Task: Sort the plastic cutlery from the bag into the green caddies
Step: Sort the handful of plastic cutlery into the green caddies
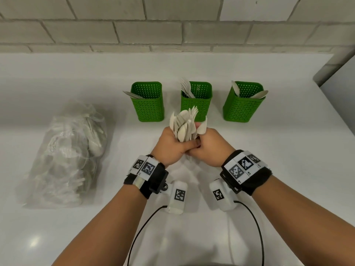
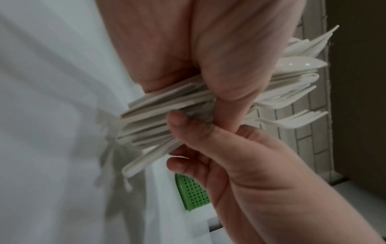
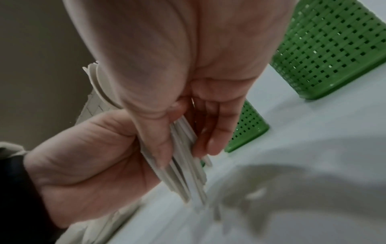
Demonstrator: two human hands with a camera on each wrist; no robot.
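We clamp both hands, left (image 1: 170, 144) and right (image 1: 208, 148), together round a mixed cutlery bundle (image 1: 185, 124) just before the middle caddy (image 1: 196, 100). Handles splay below; a slack grip would likely spill pieces onto the table (image 1: 278, 150).

Three green caddies stand on the counter: the left caddy (image 1: 147, 104) shows one piece of cutlery poking over its rim, the middle caddy (image 1: 196, 101) a small cluster of forks too tightly packed to count, and the right caddy (image 1: 244, 104) two spoons. One clear bag (image 1: 65, 156) lies there, its contents too jumbled to count. Two hands share one mixed bundle of cutlery (image 1: 187, 125), of roughly a dozen pieces.
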